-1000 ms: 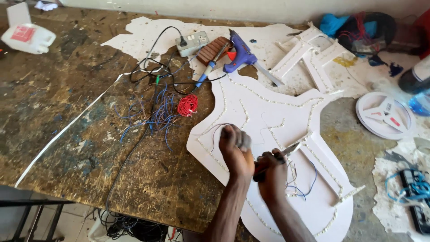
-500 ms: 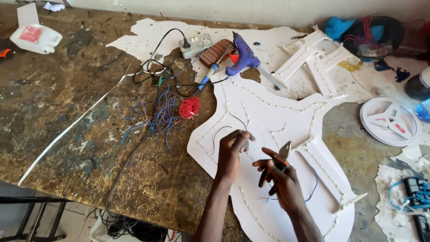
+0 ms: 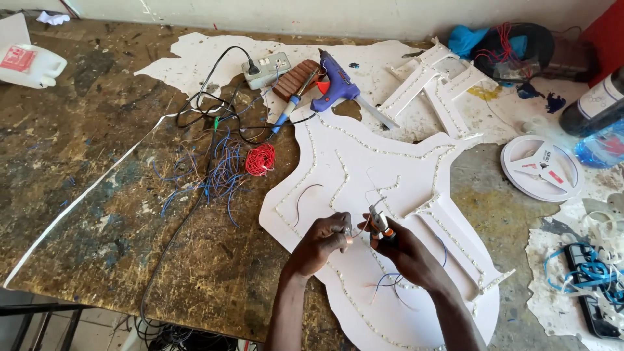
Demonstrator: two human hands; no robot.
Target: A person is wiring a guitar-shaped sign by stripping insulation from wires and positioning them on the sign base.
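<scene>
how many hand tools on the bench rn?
3 visible: blue glue gun at top centre, blue-handled soldering iron beside it, pliers in the right hand. Clutter may hide more.

Bright, even daylight; soft faint shadows; white board [image 3: 390, 169] slightly glaring; sharp focus, mild edge distortion.

My hands are bare, left hand [image 3: 323, 238] and right hand [image 3: 402, 250] both without gloves, rings or a watch; my forearms are bare too, slim, with no sleeve reaching as far down as the view shows
</scene>
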